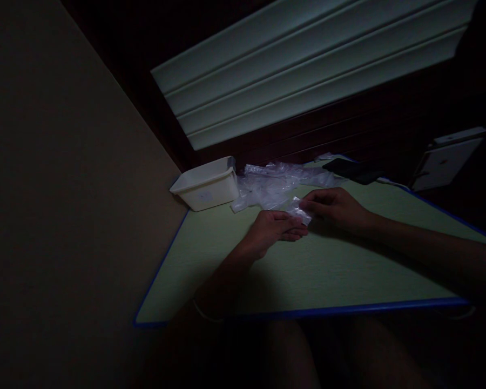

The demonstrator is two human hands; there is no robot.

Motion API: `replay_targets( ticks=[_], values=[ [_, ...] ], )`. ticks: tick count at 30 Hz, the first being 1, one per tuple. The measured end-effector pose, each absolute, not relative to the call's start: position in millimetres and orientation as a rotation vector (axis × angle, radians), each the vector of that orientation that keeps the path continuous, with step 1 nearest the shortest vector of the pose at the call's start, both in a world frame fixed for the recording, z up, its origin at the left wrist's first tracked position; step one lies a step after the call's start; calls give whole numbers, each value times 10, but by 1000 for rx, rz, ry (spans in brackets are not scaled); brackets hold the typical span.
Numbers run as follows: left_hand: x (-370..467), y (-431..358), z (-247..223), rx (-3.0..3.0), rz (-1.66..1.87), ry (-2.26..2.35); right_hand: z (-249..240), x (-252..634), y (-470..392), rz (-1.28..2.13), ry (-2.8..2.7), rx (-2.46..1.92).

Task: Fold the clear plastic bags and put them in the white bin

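A small clear plastic bag [302, 212] is held between my two hands above the table. My left hand [273, 228] grips its near left side, with the thumb on top and the fingers beneath. At the bag's far right edge, my right hand [334, 208] pinches it between thumb and index finger. Whether anything lies inside the bag is too dim to tell. Just beyond my hands spreads a loose pile of clear plastic bags [269, 185].
A white plastic bin [208, 186] stands at the table's far left corner, by the wall. A dark flat item [354, 170] lies at the back right. Blue edging [348, 309] borders the pale green table [308, 275]. A white tablet-like object [445, 162] is off to the right.
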State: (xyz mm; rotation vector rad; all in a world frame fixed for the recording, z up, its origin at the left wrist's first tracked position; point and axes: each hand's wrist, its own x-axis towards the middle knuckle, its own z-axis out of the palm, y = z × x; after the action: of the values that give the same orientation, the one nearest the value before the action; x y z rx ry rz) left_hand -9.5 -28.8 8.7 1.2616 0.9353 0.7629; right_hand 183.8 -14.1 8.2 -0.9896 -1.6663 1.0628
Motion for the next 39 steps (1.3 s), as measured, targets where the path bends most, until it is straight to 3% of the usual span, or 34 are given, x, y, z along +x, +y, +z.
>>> replay_targets(
  ticks=[10, 22, 39],
  values=[
    [-77, -230, 79, 1533, 876, 1117, 89, 1867, -130, 1001, -1710, -993],
    [-131, -321, 97, 1876, 603, 971, 66, 1824, -210, 1288, -1779, -920],
    [-60, -273, 39, 1289, 763, 819, 108, 1821, -175, 974, -1515, -923]
  ],
)
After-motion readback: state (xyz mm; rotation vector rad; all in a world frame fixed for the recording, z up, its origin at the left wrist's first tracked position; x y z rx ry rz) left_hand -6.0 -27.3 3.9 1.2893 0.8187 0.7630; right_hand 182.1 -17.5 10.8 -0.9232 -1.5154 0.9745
